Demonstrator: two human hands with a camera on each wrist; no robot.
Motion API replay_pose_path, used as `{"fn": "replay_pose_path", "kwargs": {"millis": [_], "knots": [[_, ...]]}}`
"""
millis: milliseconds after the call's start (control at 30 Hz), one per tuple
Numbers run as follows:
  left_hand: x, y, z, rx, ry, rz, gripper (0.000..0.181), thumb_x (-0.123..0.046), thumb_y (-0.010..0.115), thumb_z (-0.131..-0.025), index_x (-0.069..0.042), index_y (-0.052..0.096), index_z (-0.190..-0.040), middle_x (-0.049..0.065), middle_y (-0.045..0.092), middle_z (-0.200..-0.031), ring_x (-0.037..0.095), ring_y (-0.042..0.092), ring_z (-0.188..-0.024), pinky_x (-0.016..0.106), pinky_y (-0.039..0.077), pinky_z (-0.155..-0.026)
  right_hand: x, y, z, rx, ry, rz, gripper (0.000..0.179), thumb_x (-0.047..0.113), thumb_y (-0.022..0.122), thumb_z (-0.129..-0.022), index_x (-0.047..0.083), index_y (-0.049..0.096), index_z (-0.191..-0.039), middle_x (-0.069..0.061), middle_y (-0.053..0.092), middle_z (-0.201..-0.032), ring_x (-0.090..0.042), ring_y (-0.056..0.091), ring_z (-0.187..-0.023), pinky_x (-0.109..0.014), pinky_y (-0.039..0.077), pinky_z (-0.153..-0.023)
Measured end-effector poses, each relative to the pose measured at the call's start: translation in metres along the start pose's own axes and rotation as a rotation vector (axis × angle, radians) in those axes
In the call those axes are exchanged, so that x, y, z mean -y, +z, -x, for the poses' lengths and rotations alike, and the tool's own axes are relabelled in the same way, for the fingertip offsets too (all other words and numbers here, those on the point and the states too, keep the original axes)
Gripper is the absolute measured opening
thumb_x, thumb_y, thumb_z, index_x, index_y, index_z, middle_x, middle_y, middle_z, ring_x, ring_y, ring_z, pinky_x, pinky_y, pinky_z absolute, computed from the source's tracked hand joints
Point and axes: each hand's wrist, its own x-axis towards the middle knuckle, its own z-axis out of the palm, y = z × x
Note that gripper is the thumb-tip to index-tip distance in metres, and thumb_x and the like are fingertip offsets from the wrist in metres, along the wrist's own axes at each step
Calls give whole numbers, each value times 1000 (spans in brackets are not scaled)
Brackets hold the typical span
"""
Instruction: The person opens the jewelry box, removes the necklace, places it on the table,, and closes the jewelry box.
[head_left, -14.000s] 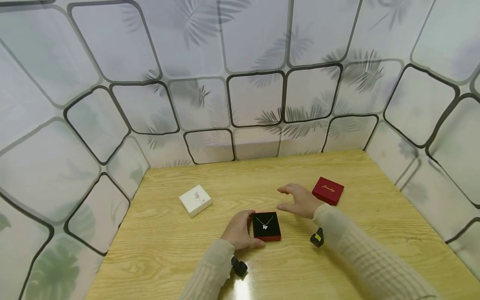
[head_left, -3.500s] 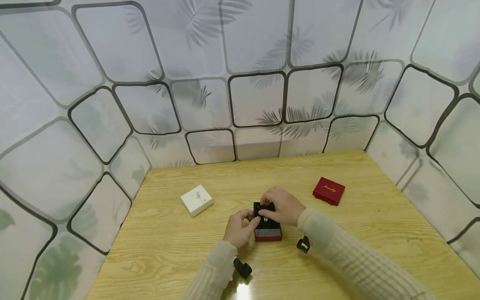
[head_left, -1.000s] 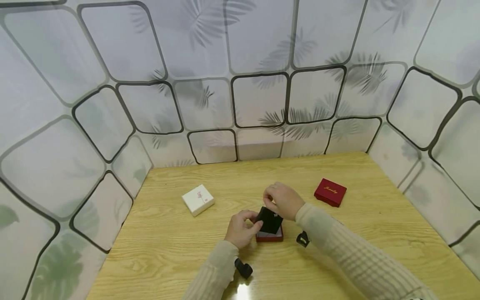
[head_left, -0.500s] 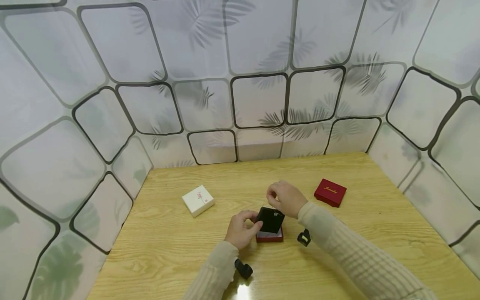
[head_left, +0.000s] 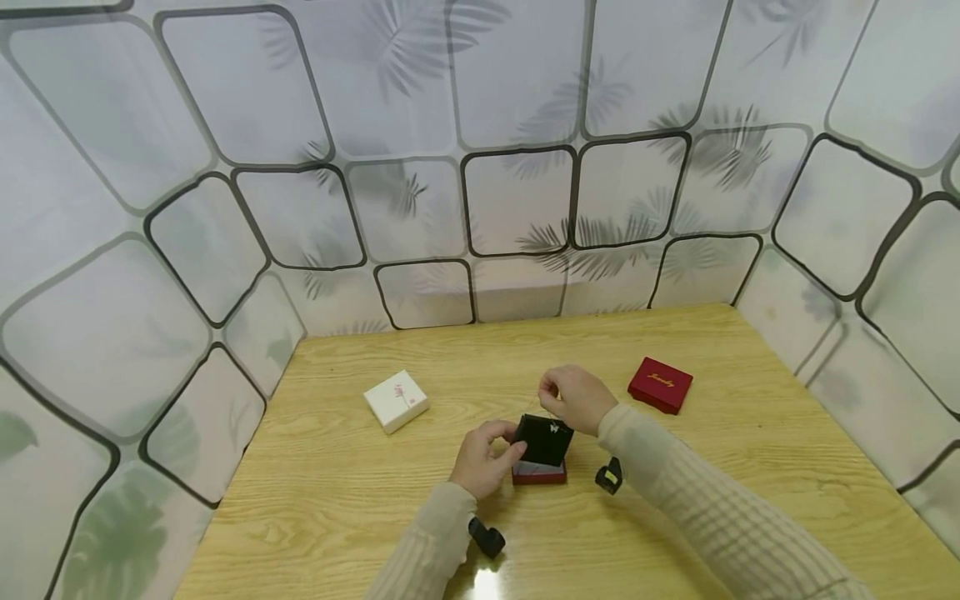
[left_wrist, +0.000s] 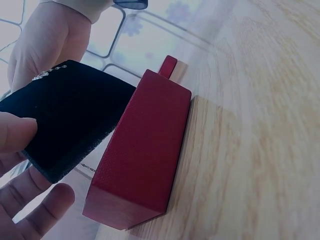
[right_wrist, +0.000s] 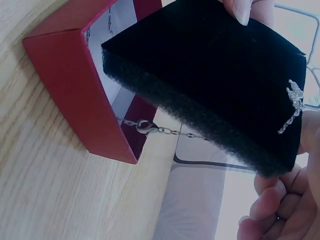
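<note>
My left hand [head_left: 480,458] pinches a black foam jewelry insert [head_left: 542,442] by its left edge, thumb on top, and holds it tilted above the red box base [head_left: 538,477]. A silver necklace [right_wrist: 295,97] with a small butterfly-like pendant lies at the insert's far right edge. My right hand [head_left: 576,398] is just beyond that edge, its fingers curled and pinching the thin chain. In the right wrist view, the clasp [right_wrist: 145,126] and chain hang under the insert, running into the open box. The chain at the right fingertips is too fine to see fully.
On the wooden table [head_left: 337,517], a white box [head_left: 397,401] with a pink print sits at the left. The red lid [head_left: 661,384] with gold lettering lies at the right. A patterned curtain [head_left: 517,200] encloses the back and sides.
Over the last seconds the insert came up out of the red box and tilted in my left hand. My right hand has shifted slightly right with the chain, and the pendant shows more clearly.
</note>
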Motion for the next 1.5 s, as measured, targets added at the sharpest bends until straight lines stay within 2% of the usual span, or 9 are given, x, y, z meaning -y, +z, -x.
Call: {"fn": "replay_pose_path", "kwargs": {"millis": [300, 467, 700, 933, 1133, 1200, 1300, 1400, 1500], "knots": [[0, 0, 0, -4, 8, 28, 13, -15, 67, -92, -13, 70, -105, -2, 65, -91, 15, 59, -91, 46, 50, -83, 0, -3, 2, 19, 72, -61, 13, 13, 58, -90, 15, 65, -80, 6, 58, -75, -11, 50, -66, -29, 47, -64], [1, -1, -1, -13, -7, -11, 11, -22, 65, -94, -17, 69, -103, -6, 65, -90, 12, 59, -89, 39, 49, -82, 1, -7, 3, 1, 84, -89, 13, 12, 57, -91, 13, 65, -81, 6, 58, -73, -11, 51, -64, -29, 47, -62], [0, -2, -1, -28, -7, -45, 12, -24, 63, -95, -13, 67, -100, -4, 65, -90, 11, 57, -86, 35, 48, -82, -1, -6, 4, -8, 103, -105, 12, 14, 57, -93, 13, 65, -84, 6, 59, -75, -11, 51, -65, -29, 47, -63], [-1, -3, 0, -42, -62, -54, 17, -26, 60, -96, -11, 65, -102, -3, 64, -93, 14, 58, -93, 35, 47, -86, -2, -5, 4, 5, 128, -182, 13, 16, 55, -96, 12, 63, -87, 5, 59, -76, -12, 51, -65, -29, 46, -62], [-2, -3, -1, -54, -88, -49, 19, -24, 61, -95, -9, 65, -106, -1, 64, -94, 16, 59, -96, 32, 48, -83, -1, -5, 5, -35, 145, -249, 8, 12, 58, -94, 13, 58, -85, 3, 58, -76, -14, 50, -66, -30, 45, -60], [-2, -3, -1, -58, -86, -55, 19, -24, 61, -95, -8, 65, -106, -1, 64, -93, 16, 59, -95, 31, 48, -81, -1, -4, 6, -42, 153, -293, 2, 10, 58, -93, 11, 57, -91, 1, 59, -77, -14, 51, -65, -29, 45, -59], [-3, -3, -1, -64, -85, -57, 19, -23, 61, -95, -8, 65, -106, -1, 64, -92, 15, 59, -94, 30, 48, -81, 0, -4, 6, -47, 163, -368, 12, 9, 58, -92, 11, 56, -103, 0, 61, -77, -16, 52, -62, -29, 45, -56], [-3, -2, -2, -64, -97, -47, 18, -23, 62, -95, -9, 65, -105, -2, 64, -91, 15, 59, -93, 30, 48, -81, 1, -3, 6, -48, 138, -408, 17, 7, 59, -92, 13, 58, -108, 0, 63, -77, -17, 53, -61, -30, 46, -55], [-3, -2, -2, -61, -107, -35, 17, -23, 61, -95, -10, 65, -104, -3, 63, -91, 15, 58, -93, 30, 48, -80, 3, -3, 6, -49, 95, -403, 13, 7, 59, -93, 15, 66, -101, 0, 65, -81, -16, 55, -66, -30, 49, -60]]}}
